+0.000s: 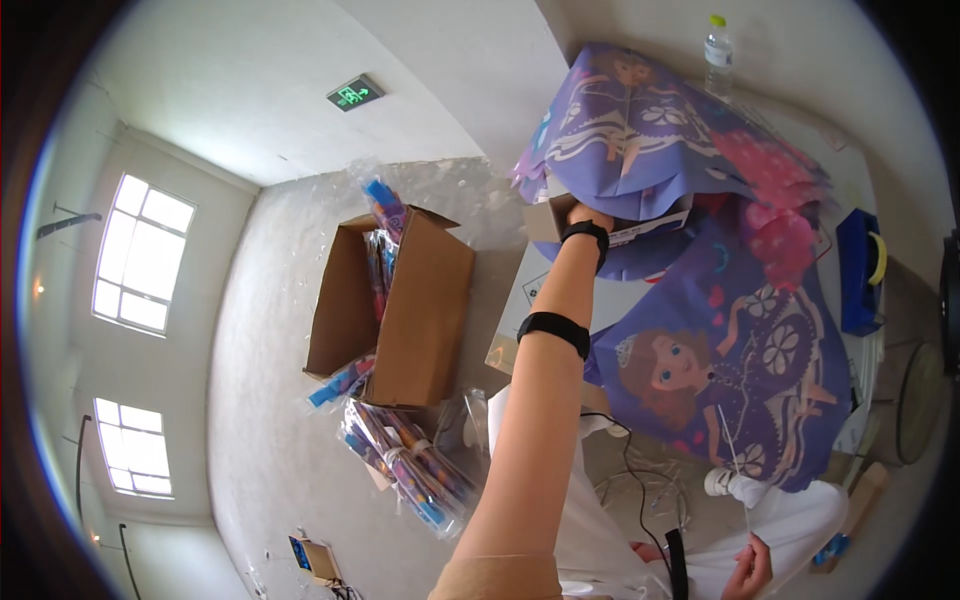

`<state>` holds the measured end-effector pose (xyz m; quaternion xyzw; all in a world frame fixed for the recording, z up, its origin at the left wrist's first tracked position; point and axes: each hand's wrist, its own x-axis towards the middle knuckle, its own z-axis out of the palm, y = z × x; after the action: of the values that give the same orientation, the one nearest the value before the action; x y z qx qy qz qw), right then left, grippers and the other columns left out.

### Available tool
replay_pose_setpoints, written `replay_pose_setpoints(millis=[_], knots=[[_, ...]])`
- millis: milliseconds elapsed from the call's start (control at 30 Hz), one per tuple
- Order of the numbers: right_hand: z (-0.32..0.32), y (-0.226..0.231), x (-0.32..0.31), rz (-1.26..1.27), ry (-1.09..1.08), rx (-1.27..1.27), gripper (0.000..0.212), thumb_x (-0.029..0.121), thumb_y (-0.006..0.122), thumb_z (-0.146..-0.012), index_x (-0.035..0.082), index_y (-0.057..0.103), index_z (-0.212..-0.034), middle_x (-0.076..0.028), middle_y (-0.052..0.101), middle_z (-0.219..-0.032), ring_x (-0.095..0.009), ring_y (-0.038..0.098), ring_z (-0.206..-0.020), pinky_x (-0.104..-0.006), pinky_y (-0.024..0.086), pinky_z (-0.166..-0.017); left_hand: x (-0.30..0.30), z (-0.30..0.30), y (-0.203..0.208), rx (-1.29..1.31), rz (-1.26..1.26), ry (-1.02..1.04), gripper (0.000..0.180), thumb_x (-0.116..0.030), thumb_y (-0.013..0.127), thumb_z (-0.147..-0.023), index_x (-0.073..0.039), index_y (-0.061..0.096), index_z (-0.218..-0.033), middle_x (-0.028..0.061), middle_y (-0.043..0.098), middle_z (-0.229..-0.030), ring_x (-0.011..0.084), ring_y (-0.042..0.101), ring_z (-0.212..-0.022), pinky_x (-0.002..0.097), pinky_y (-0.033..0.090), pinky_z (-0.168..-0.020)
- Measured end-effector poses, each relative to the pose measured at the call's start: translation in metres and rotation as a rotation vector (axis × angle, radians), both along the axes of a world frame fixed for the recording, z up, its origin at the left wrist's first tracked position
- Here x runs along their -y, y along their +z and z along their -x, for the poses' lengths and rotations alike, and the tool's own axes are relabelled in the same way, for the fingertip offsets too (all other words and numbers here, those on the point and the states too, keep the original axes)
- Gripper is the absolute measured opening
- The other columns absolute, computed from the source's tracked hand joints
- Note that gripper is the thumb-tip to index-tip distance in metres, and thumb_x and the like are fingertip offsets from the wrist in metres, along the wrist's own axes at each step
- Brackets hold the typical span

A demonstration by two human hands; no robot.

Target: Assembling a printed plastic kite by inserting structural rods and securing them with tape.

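Note:
My left arm reaches up the middle, black bands on wrist and forearm. My left hand [588, 214] is in an open small cardboard box [543, 222] on the table, its fingers hidden inside. A purple printed sheet [625, 160] with white patterns drapes over the back of this box. Another purple sheet [665, 375], showing a cartoon princess, hangs over the table's near edge. Low on the right, my right hand [748, 570] is closed round the lower end of a thin white stick [735, 450], which rises in front of the hanging sheet.
Left of the table, a large open cardboard box [425, 310] holds plastic-wrapped colourful packs; more packs [410, 465] lie on the floor beside it. A water bottle [718, 55] and a blue case with a yellow handle [858, 270] stand around the table. A black cable [630, 480] hangs near my legs.

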<state>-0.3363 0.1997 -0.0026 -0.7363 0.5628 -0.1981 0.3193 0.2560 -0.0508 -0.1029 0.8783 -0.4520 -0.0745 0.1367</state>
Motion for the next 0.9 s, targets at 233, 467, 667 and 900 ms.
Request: replay_pose_setpoints(millis=[233, 467, 667, 900], knots=[[-0.003, -0.002, 0.0, -0.011, 0.009, 0.012, 0.019, 0.013, 0.055, -0.097, -0.002, 0.065, -0.103, -0.012, 0.065, -0.078, -0.019, 0.06, -0.067, -0.0312, 0.05, -0.062, -0.001, -0.028, -0.019, 0.032, 0.054, -0.035, 0.043, -0.013, 0.045, -0.092, -0.011, 0.051, -0.134, 0.0146, 0.049, -0.14, 0.0305, 0.043, -0.132, 0.0372, 0.04, -0.106], [-0.007, 0.006, 0.0, -0.021, 0.006, -0.015, 0.018, 0.011, 0.055, -0.097, -0.002, 0.064, -0.105, -0.013, 0.065, -0.08, -0.019, 0.061, -0.069, -0.0313, 0.05, -0.063, -0.004, -0.004, 0.013, -0.066, -0.039, -0.012, 0.041, -0.013, 0.046, -0.091, -0.01, 0.054, -0.131, 0.014, 0.049, -0.139, 0.0302, 0.043, -0.131, 0.0367, 0.038, -0.107], [-0.006, 0.001, -0.002, -0.038, -0.006, 0.007, 0.017, 0.009, 0.055, -0.096, -0.003, 0.064, -0.104, -0.013, 0.065, -0.081, -0.019, 0.061, -0.069, -0.0305, 0.051, -0.063, 0.001, -0.004, 0.007, -0.035, -0.08, -0.09, 0.04, -0.012, 0.047, -0.09, -0.01, 0.056, -0.129, 0.014, 0.049, -0.139, 0.0303, 0.044, -0.13, 0.0369, 0.038, -0.106], [-0.003, 0.002, -0.001, -0.015, 0.033, 0.001, 0.017, 0.012, 0.058, -0.096, -0.003, 0.064, -0.101, -0.012, 0.066, -0.08, -0.018, 0.062, -0.069, -0.0303, 0.051, -0.062, -0.018, -0.034, 0.022, 0.045, -0.099, -0.218, 0.039, -0.019, 0.049, -0.091, -0.009, 0.057, -0.127, 0.0147, 0.054, -0.134, 0.0307, 0.051, -0.124, 0.0375, 0.044, -0.1]])
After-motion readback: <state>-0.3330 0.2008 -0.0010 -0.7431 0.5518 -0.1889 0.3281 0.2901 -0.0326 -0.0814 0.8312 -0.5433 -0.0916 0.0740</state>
